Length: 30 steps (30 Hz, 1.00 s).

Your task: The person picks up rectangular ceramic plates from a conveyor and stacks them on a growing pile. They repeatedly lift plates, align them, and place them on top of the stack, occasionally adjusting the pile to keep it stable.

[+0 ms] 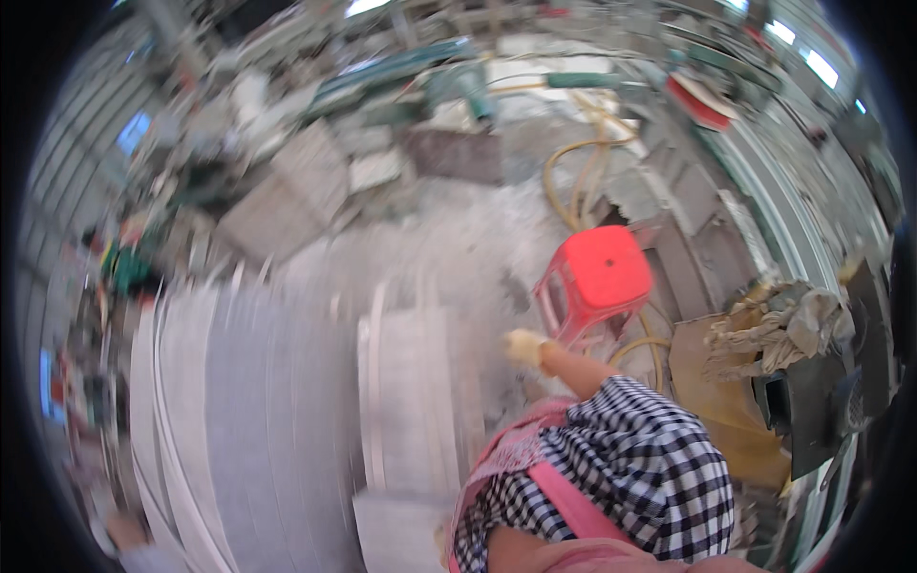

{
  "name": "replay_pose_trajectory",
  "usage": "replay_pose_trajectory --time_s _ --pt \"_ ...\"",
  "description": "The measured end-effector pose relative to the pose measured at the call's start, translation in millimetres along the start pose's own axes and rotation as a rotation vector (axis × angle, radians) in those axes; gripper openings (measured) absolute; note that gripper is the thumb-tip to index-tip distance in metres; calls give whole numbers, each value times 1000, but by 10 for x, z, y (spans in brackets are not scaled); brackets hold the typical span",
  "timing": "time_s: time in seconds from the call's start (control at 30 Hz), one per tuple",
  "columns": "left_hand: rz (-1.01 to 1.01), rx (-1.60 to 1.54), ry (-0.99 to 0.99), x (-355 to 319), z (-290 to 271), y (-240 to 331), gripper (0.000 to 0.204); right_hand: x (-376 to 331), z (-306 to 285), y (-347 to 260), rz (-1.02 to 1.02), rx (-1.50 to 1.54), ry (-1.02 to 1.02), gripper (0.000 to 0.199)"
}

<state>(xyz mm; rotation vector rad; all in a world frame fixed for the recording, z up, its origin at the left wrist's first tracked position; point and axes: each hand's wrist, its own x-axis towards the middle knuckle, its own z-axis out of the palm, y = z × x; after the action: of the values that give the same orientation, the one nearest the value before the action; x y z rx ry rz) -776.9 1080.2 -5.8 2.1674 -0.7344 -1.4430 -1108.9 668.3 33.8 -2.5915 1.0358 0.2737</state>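
Note:
My right hand (525,347), in a pale yellow glove, reaches forward beside a red plastic stool (607,267). Motion smears its fingers, and I cannot make out anything in them. Only a sliver of my left hand (442,542), gloved too, shows at the lower edge, mostly hidden by my checked sleeve and pink apron; its fingers cannot be seen. Nearest to it is a pale grey slab (401,530). Just ahead stands a narrower stack of pale slabs (415,401), and to its left a wide row of grey slabs (277,430), both blurred.
Crumpled work gloves (788,329) lie on the right above a tan sheet (712,382). A yellow hose (554,177) loops across the dusty floor behind the stool. Broken slabs (287,196) and a dark brown block (454,156) lie farther back. Metal rails (778,186) run along the right.

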Motion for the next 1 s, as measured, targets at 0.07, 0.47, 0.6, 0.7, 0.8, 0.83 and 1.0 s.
replay_pose_trajectory --time_s 0.07,0.47,0.6,0.7,0.8,0.83,1.0 --pt "10 117 -22 118 23 48 37 199 -276 -246 -128 -24 80 25" --pt "151 375 -144 753 -430 1247 39 -1819 361 1004 273 -162 -203 32" --pt "317 249 -82 1176 -396 2023 43 -2709 1020 700 1398 1089 155 38" --pt "417 202 -70 1447 -315 2452 42 -2958 1278 408 1748 1098 243 40" --pt "226 67 -122 1724 -182 2897 43 -2817 1161 424 1670 960 247 42" --pt "282 95 -145 1795 -156 3005 44 -2685 1042 497 1596 896 260 42" --pt "299 98 -136 2234 -174 3096 40 -1823 -129 992 1078 522 64 40"
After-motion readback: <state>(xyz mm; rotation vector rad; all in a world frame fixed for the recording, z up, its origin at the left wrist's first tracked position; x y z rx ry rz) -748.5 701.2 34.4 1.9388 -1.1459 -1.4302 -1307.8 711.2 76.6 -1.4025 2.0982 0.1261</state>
